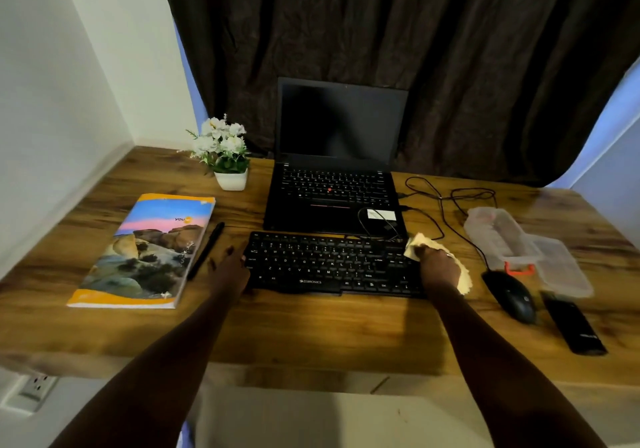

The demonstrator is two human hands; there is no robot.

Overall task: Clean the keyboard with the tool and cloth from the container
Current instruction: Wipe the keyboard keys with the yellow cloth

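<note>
A black keyboard (325, 263) lies on the wooden desk (311, 330) in front of the laptop. My right hand (438, 267) presses a pale yellow cloth (420, 241) onto the keyboard's right end; part of the cloth hangs out below the hand. My left hand (227, 267) rests flat with fingers spread at the keyboard's left edge, holding it steady. A clear plastic container (498, 234) stands open at the right, its lid (561, 267) lying beside it with an orange clip. No cleaning tool can be made out in it.
An open black laptop (334, 184) sits behind the keyboard, with cables (446, 202) trailing right. A mouse (510, 297) and a black remote-like device (573, 324) lie at the right. A notebook (147, 252), a black pen (206, 250) and a flower pot (227, 155) are at the left.
</note>
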